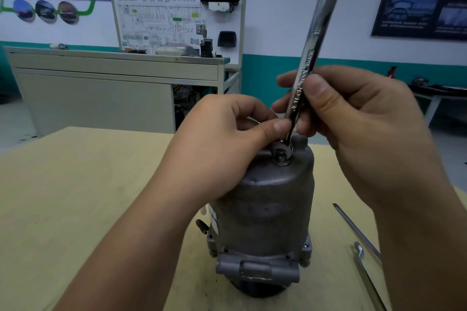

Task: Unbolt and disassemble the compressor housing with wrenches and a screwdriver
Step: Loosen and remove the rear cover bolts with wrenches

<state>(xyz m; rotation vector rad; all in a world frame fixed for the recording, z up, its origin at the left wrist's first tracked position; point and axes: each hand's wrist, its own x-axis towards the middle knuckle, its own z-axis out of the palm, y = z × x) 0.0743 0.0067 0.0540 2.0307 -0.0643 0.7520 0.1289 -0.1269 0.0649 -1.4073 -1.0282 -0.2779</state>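
A grey metal compressor housing point(265, 212) stands upright on the wooden table point(75, 184). A bolt point(281, 154) sits in its top face. The ring end of a chrome combination wrench point(312, 40) is set over that bolt, and the wrench rises steeply up and to the right. My right hand point(353, 118) grips the wrench shaft near its lower part. My left hand point(227, 144) rests curled over the top of the housing, its thumb pressing the wrench head by the bolt.
A screwdriver shaft point(356, 231) and a second thin metal tool point(366, 275) lie on the table to the right of the housing. Behind the table stand a grey cabinet point(101, 88) and a training display board point(177, 20).
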